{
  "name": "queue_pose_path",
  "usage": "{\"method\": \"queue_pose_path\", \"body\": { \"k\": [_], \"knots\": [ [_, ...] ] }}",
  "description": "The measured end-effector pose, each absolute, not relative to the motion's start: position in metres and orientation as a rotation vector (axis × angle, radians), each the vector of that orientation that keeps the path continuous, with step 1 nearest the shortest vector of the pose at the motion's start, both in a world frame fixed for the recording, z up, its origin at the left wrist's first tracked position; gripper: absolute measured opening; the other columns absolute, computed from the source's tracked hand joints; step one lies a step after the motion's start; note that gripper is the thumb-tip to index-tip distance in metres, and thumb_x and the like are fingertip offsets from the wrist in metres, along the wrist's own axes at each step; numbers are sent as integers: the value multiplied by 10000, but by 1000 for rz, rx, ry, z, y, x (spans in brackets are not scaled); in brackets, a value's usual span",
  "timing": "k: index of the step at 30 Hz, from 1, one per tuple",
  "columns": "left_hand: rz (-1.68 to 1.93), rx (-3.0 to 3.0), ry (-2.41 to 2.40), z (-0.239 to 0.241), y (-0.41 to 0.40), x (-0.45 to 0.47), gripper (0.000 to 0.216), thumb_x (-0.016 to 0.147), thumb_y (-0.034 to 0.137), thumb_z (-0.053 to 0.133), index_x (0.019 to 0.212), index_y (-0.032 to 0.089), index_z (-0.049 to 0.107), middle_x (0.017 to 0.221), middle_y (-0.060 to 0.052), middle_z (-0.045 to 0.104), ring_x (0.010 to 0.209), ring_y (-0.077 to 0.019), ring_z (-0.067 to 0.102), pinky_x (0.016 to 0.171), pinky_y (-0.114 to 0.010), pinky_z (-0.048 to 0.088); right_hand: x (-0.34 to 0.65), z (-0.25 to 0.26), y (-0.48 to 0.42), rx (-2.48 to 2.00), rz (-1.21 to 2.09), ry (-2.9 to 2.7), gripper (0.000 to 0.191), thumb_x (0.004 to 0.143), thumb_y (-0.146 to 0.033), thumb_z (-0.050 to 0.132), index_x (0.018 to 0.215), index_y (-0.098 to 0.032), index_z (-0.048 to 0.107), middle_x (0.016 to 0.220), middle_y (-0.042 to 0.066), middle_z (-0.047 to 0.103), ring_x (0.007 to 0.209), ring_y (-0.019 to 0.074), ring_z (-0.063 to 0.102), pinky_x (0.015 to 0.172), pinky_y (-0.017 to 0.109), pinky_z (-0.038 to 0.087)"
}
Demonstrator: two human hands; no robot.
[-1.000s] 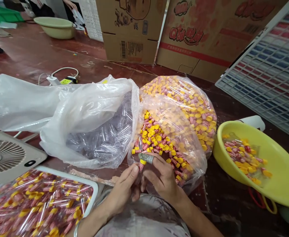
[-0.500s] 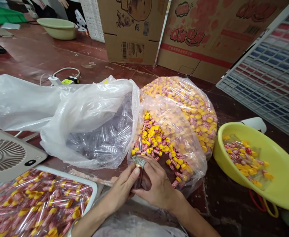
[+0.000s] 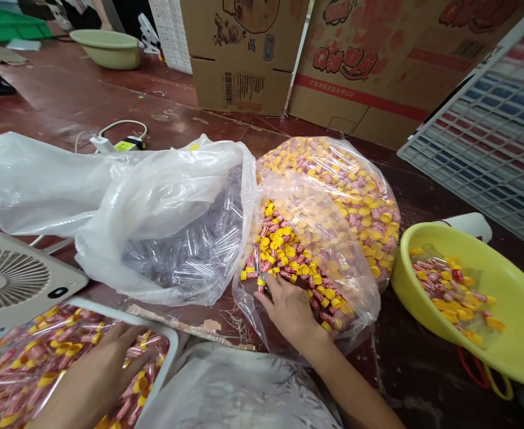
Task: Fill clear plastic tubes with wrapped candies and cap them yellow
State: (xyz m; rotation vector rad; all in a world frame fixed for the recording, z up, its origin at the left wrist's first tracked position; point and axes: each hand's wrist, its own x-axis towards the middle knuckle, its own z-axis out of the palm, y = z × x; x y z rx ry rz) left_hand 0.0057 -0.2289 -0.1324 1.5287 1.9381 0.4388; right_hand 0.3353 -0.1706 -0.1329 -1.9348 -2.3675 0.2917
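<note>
White bag [image 3: 42, 185], centre left: open, holding clear tubes [image 3: 190, 250]. Clear bag [image 3: 284, 185], centre right: holding yellow-capped pieces. White tray [image 3: 170, 351], lower left: loaded with filled tubes [image 3: 20, 372]. Left hand [image 3: 109, 360]: blurred, over the tray; cannot tell whether its fingers hold anything. Right hand [image 3: 291, 310]: fingers bent at one yellow-capped piece [image 3: 260, 282] in the clear bag's mouth; grip cannot be confirmed. Change noted: hands, joined half a second ago, now apart; joint handling judged finished.

scuffed red tabletop [image 3: 96, 95], cardboard boxes [image 3: 239, 65]
</note>
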Motion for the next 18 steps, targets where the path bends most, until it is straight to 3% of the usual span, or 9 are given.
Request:
{"method": "queue_pose_path", "body": {
  "k": [3,7,10,12,18],
  "knots": [
    [680,1180,1660,-104,-218,47,397,721,547,772,979,248,736,715,-6,625,610,-167,587,499,-214,474,326,-142,-172,-1910,284,-2397,204,913,-289,710,1081,-205,632,1016,92,687,833,230,698,638,286,496],
    [1090,438,1061,-77,-192,110,349,843,505,695,834,157,667,694,28,500,485,-52,372,330,-96,287,334,-146,-177,-1757,502,-2168,72,885,-136,676,909,-185,630,976,91,683,831,226,682,703,307,523],
    [1091,83,794,-75,-172,144,354,1003,342,472,798,109,641,699,18,468,457,-33,354,298,-74,286,345,-135,-187,-1528,879,-1695,76,900,-246,685,919,-193,634,938,67,707,878,221,690,787,324,550],
    [1078,-27,726,-77,-163,158,431,1045,300,344,810,91,638,694,13,463,445,-31,376,287,-74,301,349,-125,-196,-1409,1109,-1366,193,904,-374,694,979,-201,652,941,54,729,857,201,700,782,308,564],
    [1141,-72,682,-83,-156,173,436,1050,288,314,821,90,627,707,4,476,443,-30,414,283,-77,322,351,-115,-209,-1307,1272,-936,294,827,-426,779,992,-206,675,949,41,733,847,179,684,749,273,566]
  ]
}}
